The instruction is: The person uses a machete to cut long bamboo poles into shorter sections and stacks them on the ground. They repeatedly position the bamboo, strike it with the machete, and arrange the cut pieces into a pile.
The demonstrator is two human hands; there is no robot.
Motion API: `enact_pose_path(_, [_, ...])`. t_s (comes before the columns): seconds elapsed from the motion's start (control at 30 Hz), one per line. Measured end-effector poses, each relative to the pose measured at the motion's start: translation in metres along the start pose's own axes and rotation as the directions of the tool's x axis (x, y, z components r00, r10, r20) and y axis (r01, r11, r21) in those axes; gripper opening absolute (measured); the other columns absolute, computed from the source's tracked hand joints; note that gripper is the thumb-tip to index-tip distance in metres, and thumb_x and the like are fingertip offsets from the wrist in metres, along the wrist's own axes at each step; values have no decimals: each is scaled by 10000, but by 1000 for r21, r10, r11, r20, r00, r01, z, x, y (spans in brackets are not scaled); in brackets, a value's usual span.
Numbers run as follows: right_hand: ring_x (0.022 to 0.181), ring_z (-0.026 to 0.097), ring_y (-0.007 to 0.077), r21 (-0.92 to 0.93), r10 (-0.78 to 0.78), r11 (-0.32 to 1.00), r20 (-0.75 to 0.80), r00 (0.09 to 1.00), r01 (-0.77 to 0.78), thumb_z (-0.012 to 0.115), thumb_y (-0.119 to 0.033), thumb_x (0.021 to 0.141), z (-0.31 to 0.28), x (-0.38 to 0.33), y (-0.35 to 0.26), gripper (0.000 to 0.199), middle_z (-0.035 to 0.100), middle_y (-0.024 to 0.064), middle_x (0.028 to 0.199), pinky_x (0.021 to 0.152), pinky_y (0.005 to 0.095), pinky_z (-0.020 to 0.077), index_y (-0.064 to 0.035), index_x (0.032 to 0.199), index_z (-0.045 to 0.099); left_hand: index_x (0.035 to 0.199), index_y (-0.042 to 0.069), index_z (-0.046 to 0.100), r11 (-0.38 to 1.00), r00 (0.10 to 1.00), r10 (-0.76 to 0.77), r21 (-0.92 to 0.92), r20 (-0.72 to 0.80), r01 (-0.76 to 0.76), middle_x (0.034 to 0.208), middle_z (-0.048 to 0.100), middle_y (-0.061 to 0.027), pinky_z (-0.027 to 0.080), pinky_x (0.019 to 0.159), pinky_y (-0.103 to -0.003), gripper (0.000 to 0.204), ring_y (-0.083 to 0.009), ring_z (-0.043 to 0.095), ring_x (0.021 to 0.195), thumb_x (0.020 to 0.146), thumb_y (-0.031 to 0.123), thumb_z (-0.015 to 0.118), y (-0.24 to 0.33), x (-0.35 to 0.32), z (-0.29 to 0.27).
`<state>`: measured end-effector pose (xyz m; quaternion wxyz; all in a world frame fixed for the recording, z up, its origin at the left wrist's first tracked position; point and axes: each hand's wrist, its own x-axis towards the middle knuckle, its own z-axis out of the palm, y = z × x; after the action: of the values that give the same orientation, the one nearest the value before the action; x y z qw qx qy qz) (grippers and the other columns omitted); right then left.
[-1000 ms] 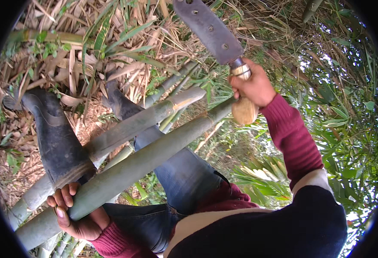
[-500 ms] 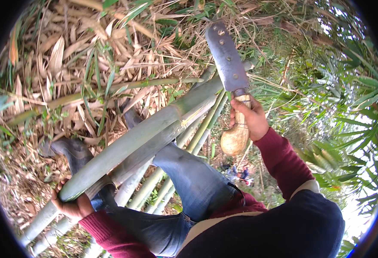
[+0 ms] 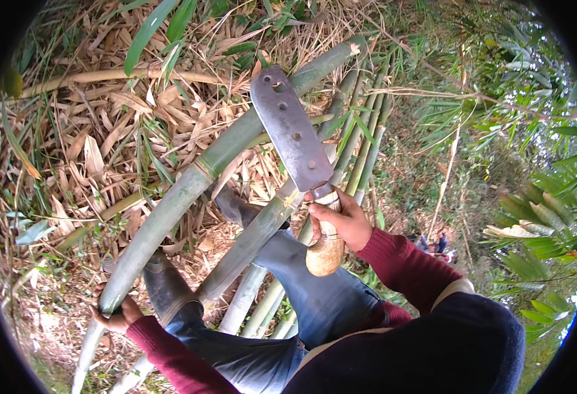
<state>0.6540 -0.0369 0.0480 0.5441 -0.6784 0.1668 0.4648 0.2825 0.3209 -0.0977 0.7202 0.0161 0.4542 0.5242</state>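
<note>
My right hand (image 3: 349,222) is closed around the pale wooden handle of a machete (image 3: 290,134). Its broad grey blade has several round holes and points up and to the left, crossing in front of the bamboo. At the lower left, my left hand (image 3: 119,315) grips the near end of a thick green bamboo pole (image 3: 160,220). That pole slants away to the upper right, with a ringed joint near its middle. Beneath the machete lies another bamboo pole (image 3: 236,253), with a pale scraped patch near a joint.
More bamboo poles (image 3: 244,301) lie side by side under my legs. My dark boots (image 3: 168,282) stand among dry leaves (image 3: 114,141). Green foliage (image 3: 531,203) fills the right side. Small, unclear figures (image 3: 436,246) show in the distance.
The held bamboo pole has swung left, away from the pole below it, and its far end now shows. My right hand has brought the machete down and left, over the bamboo.
</note>
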Motion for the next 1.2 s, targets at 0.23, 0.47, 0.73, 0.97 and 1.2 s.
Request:
enact_pose_path(0.23, [635,615,159,226,61,972,46,997,-70,657,-103,926,-10,-3,-1,294,611,81,879,535,303,509,3,1168,527,735,63,596,998,999,-32,56,-26,33,761,628,-70,481,961,-511,100,-286,627,868,781,133,651,-14,1,6])
enact_pose_path(0.47, [656,612,152,190,-259,936,-206,944,298,653,-150,948,6,-18,10,241,605,79,817,612,321,553,-35,1082,489,700,110,569,992,972,26,123,-235,3,699,609,-37,525,848,-507,145,-273,624,771,812,202,570,30,27,50])
enact_pose_path(0.73, [639,587,187,698,81,716,-112,990,20,646,-161,915,59,18,-17,231,585,67,806,592,392,541,-87,1097,526,715,120,589,991,932,39,134,-360,10,712,635,-43,533,844,-512,108,-258,640,757,786,201,586,46,35,79])
enact_pose_path(0.97, [563,602,176,442,-22,896,143,990,-43,644,-60,890,100,29,-30,431,593,74,737,510,345,553,45,1254,439,764,138,658,958,868,111,284,-485,36,729,685,-14,565,743,-414,59,-210,668,703,737,175,621,36,32,94])
enact_pose_path(1.2, [566,606,184,461,-68,887,152,986,-10,650,-45,894,78,42,-31,326,584,92,737,516,355,581,63,1138,462,882,130,690,942,830,145,333,-539,52,807,709,-22,583,736,-394,189,-212,691,744,713,150,610,39,21,104])
